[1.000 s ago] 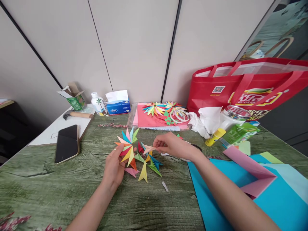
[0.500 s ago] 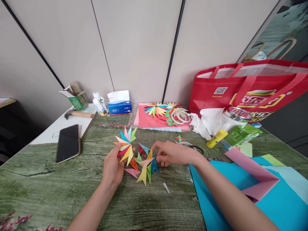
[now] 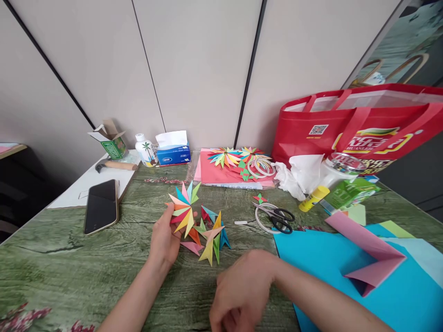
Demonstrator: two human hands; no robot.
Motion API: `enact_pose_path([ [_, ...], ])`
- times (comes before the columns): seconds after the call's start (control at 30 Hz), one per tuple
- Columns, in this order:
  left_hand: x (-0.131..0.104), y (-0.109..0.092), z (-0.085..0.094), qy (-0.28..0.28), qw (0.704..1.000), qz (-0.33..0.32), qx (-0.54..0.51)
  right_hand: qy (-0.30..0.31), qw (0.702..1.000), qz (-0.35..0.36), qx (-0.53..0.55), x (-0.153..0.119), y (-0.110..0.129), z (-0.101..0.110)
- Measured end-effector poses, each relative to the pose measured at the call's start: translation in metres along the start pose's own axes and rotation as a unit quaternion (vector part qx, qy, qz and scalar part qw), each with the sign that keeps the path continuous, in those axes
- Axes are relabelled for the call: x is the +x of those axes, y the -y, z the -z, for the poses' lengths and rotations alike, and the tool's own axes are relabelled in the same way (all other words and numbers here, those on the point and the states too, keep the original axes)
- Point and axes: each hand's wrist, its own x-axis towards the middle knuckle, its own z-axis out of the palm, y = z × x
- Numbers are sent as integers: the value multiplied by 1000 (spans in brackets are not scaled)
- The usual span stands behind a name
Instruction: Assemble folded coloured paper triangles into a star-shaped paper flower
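Observation:
My left hand (image 3: 165, 237) pinches an open paper pinwheel-like star (image 3: 186, 206) of folded points in many colours, held upright above the table. Right of it lies a loose pile of folded paper pieces (image 3: 209, 237) in yellow, green, orange, pink and blue. My right hand (image 3: 242, 290) is low over the table in front of that pile, its fingers curled downward. What its fingertips hold, if anything, is hidden. A small white strip (image 3: 241, 222) lies beyond the pile, beside black-handled scissors (image 3: 278, 217) resting on a white tape roll (image 3: 258, 217).
Blue paper sheets (image 3: 321, 267) with a folded pink sheet (image 3: 374, 249) cover the right side. A glue stick (image 3: 314, 198), tissues (image 3: 304, 173) and a red bag (image 3: 311, 122) stand behind. A phone (image 3: 101, 206), hammer (image 3: 119, 165), bottle (image 3: 146, 150) and tissue box (image 3: 173, 154) are left.
My right hand has moved from the paper pile toward me, uncovering the scissors and covering the spot where a white strip lay. My left hand still holds the star.

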Motion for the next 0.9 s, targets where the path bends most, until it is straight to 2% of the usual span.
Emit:
enact_pose_path([
  [0.03,-1,0,0,3,1000,-1,4,-57,998,16,6,-4,5,0],
  [0.07,-2,1,-1,7,1000,-1,11,-150,988,23,-17,-9,10,0],
  [0.13,-4,2,-2,18,999,3,30,-323,938,9,-125,-20,15,1],
  [0.2,-5,3,-2,27,999,9,44,-404,894,-10,-193,-28,15,1],
  [0.27,-6,4,-1,29,998,12,46,-419,879,-25,-227,-29,13,-1],
  [0.77,-11,7,-2,55,997,-3,52,-452,824,-59,-338,-19,12,-1],
  [0.9,-12,7,-4,81,995,12,58,-448,818,-65,-355,-17,10,-2],
])
